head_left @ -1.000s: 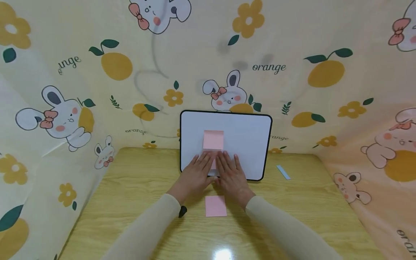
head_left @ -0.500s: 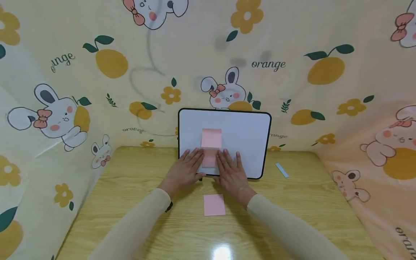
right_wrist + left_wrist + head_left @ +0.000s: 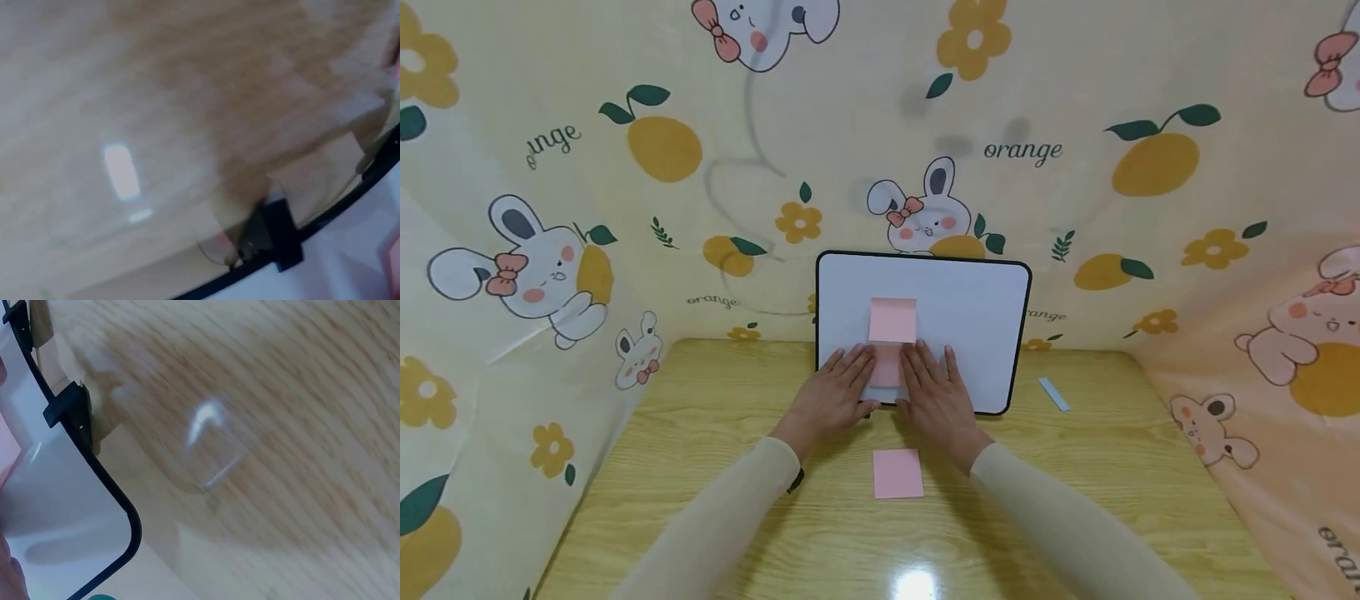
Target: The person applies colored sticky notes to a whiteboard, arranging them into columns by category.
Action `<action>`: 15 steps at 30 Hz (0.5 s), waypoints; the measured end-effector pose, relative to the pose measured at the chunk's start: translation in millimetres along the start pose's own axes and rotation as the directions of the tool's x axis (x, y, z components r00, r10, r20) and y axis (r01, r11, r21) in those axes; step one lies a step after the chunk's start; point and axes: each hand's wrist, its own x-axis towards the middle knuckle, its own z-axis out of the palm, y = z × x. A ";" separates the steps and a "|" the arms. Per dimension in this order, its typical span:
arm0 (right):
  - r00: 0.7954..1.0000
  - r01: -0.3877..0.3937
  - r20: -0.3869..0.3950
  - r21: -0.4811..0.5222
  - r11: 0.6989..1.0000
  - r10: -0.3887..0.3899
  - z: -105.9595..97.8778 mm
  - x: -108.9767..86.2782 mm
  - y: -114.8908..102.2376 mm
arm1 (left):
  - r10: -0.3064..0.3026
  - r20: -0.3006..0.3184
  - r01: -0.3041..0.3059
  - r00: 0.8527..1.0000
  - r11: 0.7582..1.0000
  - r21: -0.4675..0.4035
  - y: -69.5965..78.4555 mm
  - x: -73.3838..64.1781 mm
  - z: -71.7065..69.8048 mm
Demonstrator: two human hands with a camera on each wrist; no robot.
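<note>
A white board (image 3: pixel 973 325) with a black rim leans upright at the back of the table. On it are two pink sticky notes, the upper note (image 3: pixel 892 321) directly above the lower note (image 3: pixel 887 367). My left hand (image 3: pixel 829 396) lies with straight fingers on the board, fingertips at the lower note's left edge. On the other side, my right hand (image 3: pixel 942 404) presses straight fingers along that note's right edge. The left wrist view shows the board's corner, a black clip (image 3: pixel 70 411) on its rim and a bit of pink note (image 3: pixel 6 453). Another clip (image 3: pixel 278 234) appears in the right wrist view.
A third pink note (image 3: pixel 898 473) lies flat on the wooden table (image 3: pixel 985 533) between the forearms. To the right of the board is a light blue strip (image 3: pixel 1054 394). A small dark object (image 3: pixel 796 481) shows beside the left sleeve. Patterned cloth (image 3: pixel 850 100) forms the walls.
My left hand has slid left from the middle of the lower note to its left edge, uncovering more of it. The right hand stays nearly in place. The head view shifts slightly.
</note>
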 end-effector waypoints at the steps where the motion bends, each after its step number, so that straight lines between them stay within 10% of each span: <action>1: 1.000 -0.018 -0.005 0.009 1.000 0.018 1.4 -2.7 1.5 | 0.001 -0.009 -0.002 1.000 1.000 -0.004 1.1 0.4 -0.3; 15: 0.998 0.042 -0.048 -0.051 0.998 -0.044 11.7 -26.3 10.2 | 0.048 -0.116 -0.048 0.992 0.999 0.008 6.1 2.6 11.3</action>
